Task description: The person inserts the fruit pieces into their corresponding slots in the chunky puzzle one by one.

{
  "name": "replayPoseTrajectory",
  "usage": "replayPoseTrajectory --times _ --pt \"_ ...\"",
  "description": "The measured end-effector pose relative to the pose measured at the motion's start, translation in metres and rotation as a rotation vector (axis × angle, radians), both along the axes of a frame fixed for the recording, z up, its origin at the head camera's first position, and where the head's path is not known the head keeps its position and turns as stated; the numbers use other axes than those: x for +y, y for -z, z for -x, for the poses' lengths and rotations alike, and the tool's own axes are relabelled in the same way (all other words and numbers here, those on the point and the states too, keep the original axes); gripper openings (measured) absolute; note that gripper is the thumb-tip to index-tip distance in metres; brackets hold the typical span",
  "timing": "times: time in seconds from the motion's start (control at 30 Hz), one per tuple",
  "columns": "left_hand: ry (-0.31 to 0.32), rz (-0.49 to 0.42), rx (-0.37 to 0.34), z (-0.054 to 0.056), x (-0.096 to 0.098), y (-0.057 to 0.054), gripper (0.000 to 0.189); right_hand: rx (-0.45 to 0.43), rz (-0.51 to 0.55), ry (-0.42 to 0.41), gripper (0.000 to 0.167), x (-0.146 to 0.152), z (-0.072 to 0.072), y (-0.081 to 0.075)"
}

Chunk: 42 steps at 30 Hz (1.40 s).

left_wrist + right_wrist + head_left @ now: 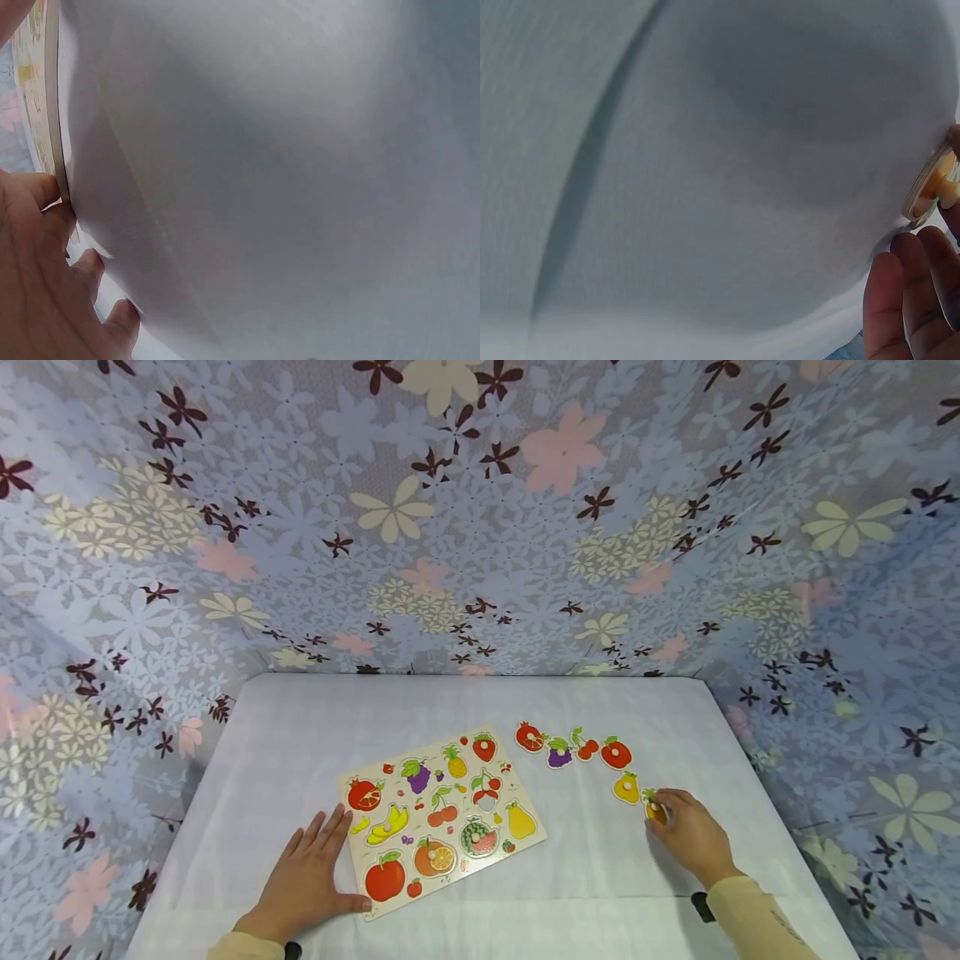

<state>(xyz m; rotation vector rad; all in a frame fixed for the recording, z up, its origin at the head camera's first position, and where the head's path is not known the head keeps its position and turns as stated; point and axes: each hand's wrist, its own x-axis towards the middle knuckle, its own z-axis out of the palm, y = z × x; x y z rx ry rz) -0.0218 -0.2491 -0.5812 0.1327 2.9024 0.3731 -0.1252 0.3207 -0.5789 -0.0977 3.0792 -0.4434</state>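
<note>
A wooden fruit puzzle board (468, 863) lies tilted on the white table. My left hand (309, 875) is spread along its left edge, fingertips at the rim and thumb on the near corner; in the left wrist view, fingers (46, 191) touch the board's side. At the right, my right hand (693, 837) pinches a pineapple piece (657, 811) with a green top. The right wrist view shows the knob (949, 192) of this piece between thumb and finger, its lower edge close to the cloth. Beside it lies a pear piece (626, 788).
A curved row of loose pieces runs beyond the board's right side: pomegranate (529, 737), grapes (558, 753), cherries (587, 748) and apple (617, 752). A watermelon piece (478, 837) with a knob sits in the board. Flowered cloth (480, 543) hangs behind the white table (315, 714).
</note>
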Motion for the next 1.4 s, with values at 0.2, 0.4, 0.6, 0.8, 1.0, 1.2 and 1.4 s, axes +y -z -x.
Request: replayPoseTrajectory --times 0.2,0.4,0.6,0.8,1.0,1.2,1.4 --pt "0.004 0.001 0.012 -0.001 -0.001 0.003 0.137 0.066 0.014 0.01 0.03 -0.004 0.0 0.001" --pt "0.004 -0.001 0.017 0.0 -0.001 0.003 0.137 0.089 0.025 0.042 0.02 -0.007 0.0 0.001" --pt "0.007 0.0 0.018 -0.001 -0.001 0.002 0.137 0.091 0.026 0.043 0.017 -0.008 0.0 0.0" --pt "0.013 0.003 0.028 -0.001 -0.001 0.002 0.136 0.107 0.016 0.057 0.019 -0.009 0.0 0.0" --pt "0.018 0.01 0.04 -0.001 -0.002 0.003 0.136 0.141 0.023 0.045 0.022 -0.011 0.002 -0.001" --pt "0.014 0.008 0.033 -0.002 -0.001 0.001 0.136 0.171 0.039 0.017 0.025 -0.014 0.004 0.0" --pt "-0.001 -0.003 0.005 -0.001 0.001 -0.001 0.136 0.164 0.037 0.023 0.025 -0.019 0.004 0.001"
